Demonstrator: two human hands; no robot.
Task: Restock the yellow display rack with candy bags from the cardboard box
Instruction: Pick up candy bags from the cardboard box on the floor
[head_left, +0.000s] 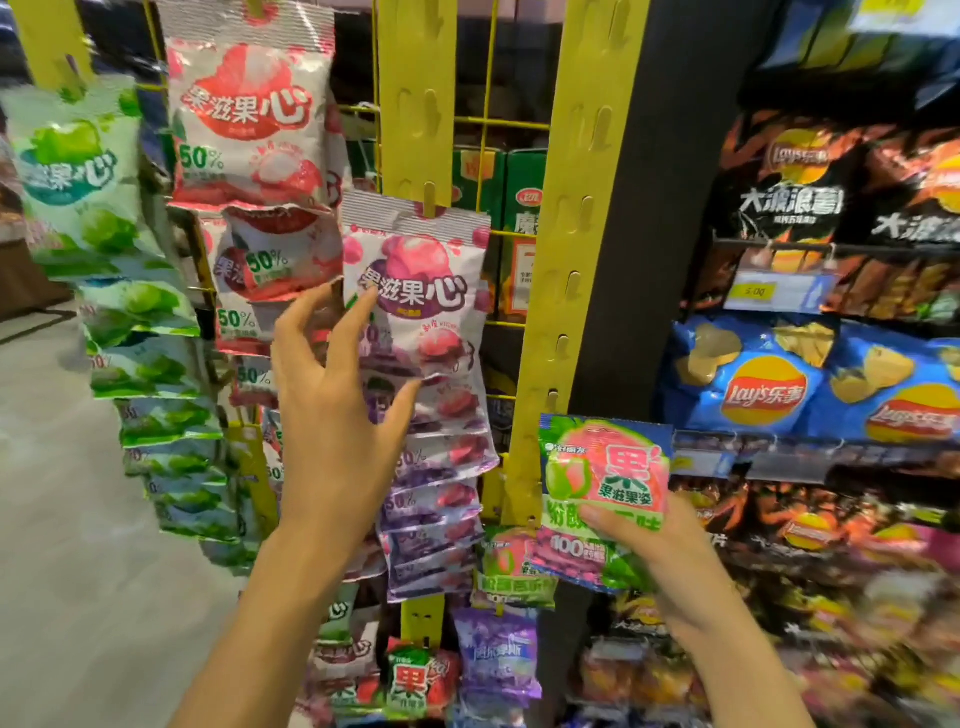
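The green-and-pink glossy plastic candy bag (605, 488) sits low, just beside the yellow perforated metal display rack (569, 208). The right hand (670, 556) pinches its lower edge, thumb on the front. The left hand (332, 410) is spread loose, 1 fingertip touching the hanging purple-and-white foil candy bag (431, 312). Blue crisp bags (753, 384) line the shelves at right.

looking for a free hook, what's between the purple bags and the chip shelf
Yellow wire grid, a yellow strip of bare hooks, then a black post, in the head view.
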